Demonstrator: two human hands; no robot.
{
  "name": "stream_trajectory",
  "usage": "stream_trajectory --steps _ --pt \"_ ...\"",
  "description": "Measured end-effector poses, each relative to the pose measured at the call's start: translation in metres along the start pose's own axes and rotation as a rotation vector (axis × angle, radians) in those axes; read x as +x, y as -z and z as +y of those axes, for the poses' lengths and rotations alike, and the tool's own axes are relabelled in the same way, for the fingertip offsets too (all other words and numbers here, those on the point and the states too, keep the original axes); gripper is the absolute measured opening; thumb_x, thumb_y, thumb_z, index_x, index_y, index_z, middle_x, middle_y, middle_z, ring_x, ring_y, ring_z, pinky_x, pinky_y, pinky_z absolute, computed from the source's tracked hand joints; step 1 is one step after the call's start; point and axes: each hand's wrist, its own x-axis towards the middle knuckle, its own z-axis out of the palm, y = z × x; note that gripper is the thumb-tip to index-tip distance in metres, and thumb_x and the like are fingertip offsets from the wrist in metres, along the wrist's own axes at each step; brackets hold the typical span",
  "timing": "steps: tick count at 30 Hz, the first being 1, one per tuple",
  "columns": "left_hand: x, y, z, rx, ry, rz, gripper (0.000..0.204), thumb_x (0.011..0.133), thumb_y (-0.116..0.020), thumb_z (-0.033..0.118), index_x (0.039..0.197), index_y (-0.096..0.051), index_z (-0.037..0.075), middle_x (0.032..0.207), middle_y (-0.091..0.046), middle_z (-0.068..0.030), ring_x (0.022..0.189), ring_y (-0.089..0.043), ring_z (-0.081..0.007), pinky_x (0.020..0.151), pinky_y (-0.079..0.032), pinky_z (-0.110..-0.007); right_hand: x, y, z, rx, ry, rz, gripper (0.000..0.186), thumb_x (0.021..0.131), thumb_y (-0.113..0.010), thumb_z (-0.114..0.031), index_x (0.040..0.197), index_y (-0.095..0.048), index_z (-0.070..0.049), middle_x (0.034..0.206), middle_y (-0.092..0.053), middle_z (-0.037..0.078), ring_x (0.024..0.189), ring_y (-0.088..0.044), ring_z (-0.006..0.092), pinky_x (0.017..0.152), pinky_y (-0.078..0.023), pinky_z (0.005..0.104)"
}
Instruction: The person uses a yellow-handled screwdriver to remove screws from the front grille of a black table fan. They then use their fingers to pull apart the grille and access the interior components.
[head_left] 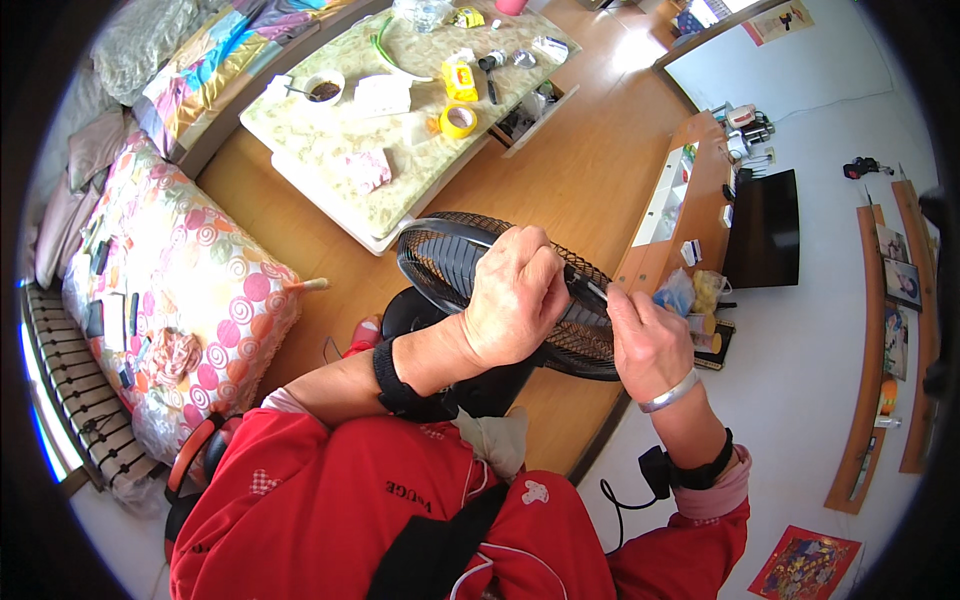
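Centre frame: left hand [518, 295], right hand [652, 345], fingers curled tight, both gripping rim of black fan [455, 262]. Upper middle: cluttered table [308, 140].

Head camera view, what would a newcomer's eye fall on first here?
Probably the black fan near the middle, with the left hand and right hand closed on it. Next, the bright red clothing filling the bottom. Then the swirl-patterned cloth at the left and the yellow tape roll on the table above.
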Motion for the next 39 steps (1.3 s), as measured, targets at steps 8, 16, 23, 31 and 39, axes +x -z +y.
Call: stream_trajectory --steps 8,16,23,31,39 --pt "-0.003 -0.005 0.014 0.027 0.033 0.126 0.028 0.073 -0.068 -0.017 0.094 -0.062 0.000 0.084 -0.056 -0.0136 0.078 -0.060 -0.0355 0.097 -0.054 -0.051 -0.001 -0.002 -0.004 -0.093 0.020 -0.010 0.040 0.085 -0.067 0.000 0.124 -0.064 0.001 0.086 -0.058 0.012 0.071 -0.067 0.0297 0.060 -0.055 0.0410" --pt "-0.003 0.022 0.029 0.036 0.152 -0.088 0.037 0.078 -0.064 -0.017 0.112 -0.066 -0.003 0.092 -0.059 -0.0137 0.087 -0.061 -0.0357 0.095 -0.051 -0.048 -0.007 -0.006 -0.012 -0.107 -0.034 0.007 0.045 0.086 -0.066 -0.002 0.130 -0.061 0.001 0.087 -0.056 0.012 0.070 -0.066 0.0285 0.058 -0.056 0.0406" --pt "-0.006 0.032 0.033 0.031 0.186 -0.184 0.041 0.080 -0.061 -0.018 0.118 -0.068 -0.004 0.095 -0.060 -0.0135 0.089 -0.061 -0.0329 0.083 -0.049 -0.041 -0.007 -0.005 -0.020 0.002 -0.161 0.058 0.024 0.088 -0.070 -0.003 0.111 -0.063 -0.004 0.088 -0.054 0.013 0.069 -0.066 0.0324 0.058 -0.056 0.0430" --pt "-0.009 0.032 0.023 -0.266 0.316 -0.242 0.042 0.085 -0.057 -0.017 0.125 -0.066 -0.007 0.089 -0.058 -0.0127 0.085 -0.061 -0.0279 0.077 -0.051 -0.034 -0.001 0.005 -0.009 0.085 -0.054 0.090 0.013 0.087 -0.071 0.000 0.093 -0.061 -0.006 0.090 -0.054 0.012 0.066 -0.065 0.0327 0.057 -0.054 0.0422" --pt "-0.007 0.050 0.033 -0.518 0.657 -0.421 0.065 0.086 -0.051 -0.013 0.150 -0.054 0.000 0.090 -0.054 0.0005 0.076 -0.047 -0.0046 0.069 -0.042 -0.022 0.006 0.006 0.003 0.111 0.049 0.141 0.015 0.083 -0.073 0.001 0.095 -0.065 -0.004 0.086 -0.054 0.009 0.073 -0.065 0.0278 0.057 -0.052 0.0395"
